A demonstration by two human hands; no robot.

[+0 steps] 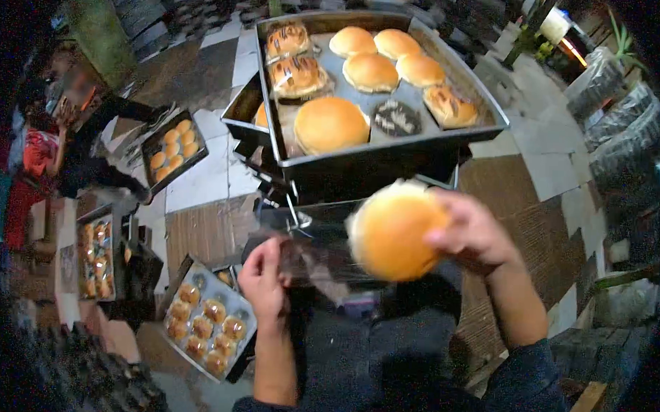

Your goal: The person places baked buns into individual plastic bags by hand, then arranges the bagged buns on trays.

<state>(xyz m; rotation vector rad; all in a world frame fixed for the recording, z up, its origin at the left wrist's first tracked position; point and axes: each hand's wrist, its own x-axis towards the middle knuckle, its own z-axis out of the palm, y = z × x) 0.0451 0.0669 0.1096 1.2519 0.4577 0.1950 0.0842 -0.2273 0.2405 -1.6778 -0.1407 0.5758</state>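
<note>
My right hand (pixel 482 229) grips a round golden bun (pixel 398 234) at its right edge, fingers closed on it. The bun is held up over my lap, just in front of the big tray. My left hand (pixel 266 276) is closed on the edge of a clear plastic bag (pixel 317 267), which stretches to the right below the bun and is partly blurred. Ahead of my hands a large metal tray (pixel 394 146) bears several plain round buns (pixel 331 125), some wrapped striped breads (pixel 300 76) and a dark round piece (pixel 396 117).
Another tray (pixel 235 123) sits under the big one. On the floor at left are a tray of glazed buns (pixel 208 318), a tray of plain buns (pixel 174 148) and a narrower tray of breads (pixel 98 260). A person (pixel 45 152) sits at far left. Plastic-wrapped stacks (pixel 624 122) stand at right.
</note>
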